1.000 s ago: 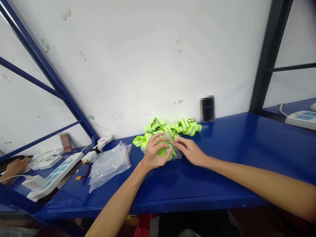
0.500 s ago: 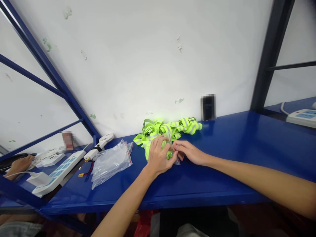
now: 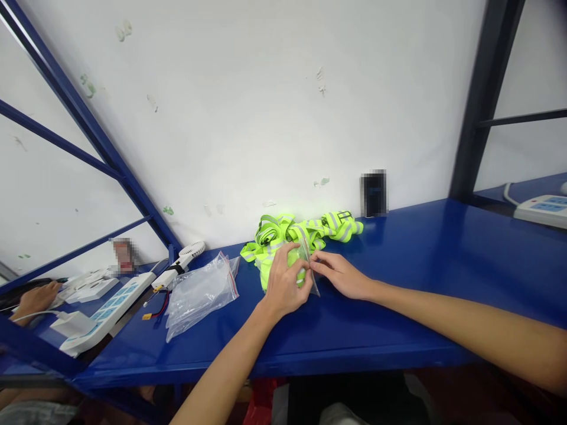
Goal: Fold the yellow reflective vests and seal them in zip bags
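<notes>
A clear zip-lock bag [image 3: 315, 287] with a neon-yellow reflective strap inside lies on the table's middle, its red-striped opening toward the right. My left hand [image 3: 286, 283] is closed around the bag near that opening, fingers curled over the plastic. At the bag's edge, my right hand [image 3: 343, 276] pinches the sealing strip between thumb and index finger. Just behind is a loose heap of neon-yellow reflective straps [image 3: 341, 227] with grey stripes and dark buckles, partly covered by my left hand and the bag.
Flat clear zip-lock bags [image 3: 199, 295] are stacked to the left on the blue table [image 3: 398, 307]. Near them are a white handheld fan [image 3: 191, 250], a red-black cable [image 3: 160, 305] and a power strip [image 3: 108, 313]. A dark blurred object [image 3: 374, 193] leans on the wall. Another person's hand [image 3: 39, 297] shows far left.
My right fingers have shifted slightly along the bag's edge, and more of its lower corner shows. My left hand keeps its hold. The view has moved a little.
</notes>
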`<state>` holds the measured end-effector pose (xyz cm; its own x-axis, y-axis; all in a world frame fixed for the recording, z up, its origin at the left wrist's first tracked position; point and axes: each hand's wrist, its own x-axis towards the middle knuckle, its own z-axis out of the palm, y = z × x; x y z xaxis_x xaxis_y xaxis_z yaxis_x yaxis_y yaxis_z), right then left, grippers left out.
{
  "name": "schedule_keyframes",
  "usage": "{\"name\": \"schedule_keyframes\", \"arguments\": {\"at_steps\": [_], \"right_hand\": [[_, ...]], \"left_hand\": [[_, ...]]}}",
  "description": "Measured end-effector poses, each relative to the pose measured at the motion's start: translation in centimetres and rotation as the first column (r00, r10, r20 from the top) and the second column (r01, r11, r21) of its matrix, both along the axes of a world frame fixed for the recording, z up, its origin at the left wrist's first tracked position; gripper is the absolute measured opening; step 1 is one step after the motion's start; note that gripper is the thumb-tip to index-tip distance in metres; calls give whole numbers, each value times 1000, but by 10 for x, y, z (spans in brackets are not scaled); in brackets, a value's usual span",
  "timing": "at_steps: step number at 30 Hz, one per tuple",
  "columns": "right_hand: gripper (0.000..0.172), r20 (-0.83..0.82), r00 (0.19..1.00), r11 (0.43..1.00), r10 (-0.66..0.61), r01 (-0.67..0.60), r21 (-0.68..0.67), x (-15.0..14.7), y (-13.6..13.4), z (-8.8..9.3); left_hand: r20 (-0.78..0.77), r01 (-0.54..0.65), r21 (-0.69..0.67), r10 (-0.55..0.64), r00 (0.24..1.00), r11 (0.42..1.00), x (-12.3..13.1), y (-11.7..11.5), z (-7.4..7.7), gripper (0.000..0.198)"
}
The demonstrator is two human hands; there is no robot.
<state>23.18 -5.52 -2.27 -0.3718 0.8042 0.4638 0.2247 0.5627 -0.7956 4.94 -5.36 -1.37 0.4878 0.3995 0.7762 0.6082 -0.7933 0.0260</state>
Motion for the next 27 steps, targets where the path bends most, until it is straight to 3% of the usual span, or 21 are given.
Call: {"name": "schedule_keyframes", "arguments": {"at_steps": [10,15,18,21,24,27], "right_hand": [[18,130,963,965,-236,217,146,2,20,-9],[7,52,933,930,-356,348,122,17,33,-8],[10,22,954,933,-298,286,220,19,26,-4],[5,122,975,945,-184,141,296,15,18,-3],[21,221,965,965,-140,82,250,14,13,-1],[21,362,932,981,12,-82,179,16,9,4]], "left_hand": [[11,23,64,-24,1000,998,-1,2,-2,11],[98,37,103,-47,994,994,-5,4,-1,10],[68,30,63,-34,997,998,-8,7,-1,17],[48,-35,13,35,998,999,-12,11,-1,36],[0,-178,-60,179,984,982,-16,14,0,32],[-70,-284,-126,277,958,951,-18,15,2,24]]}}
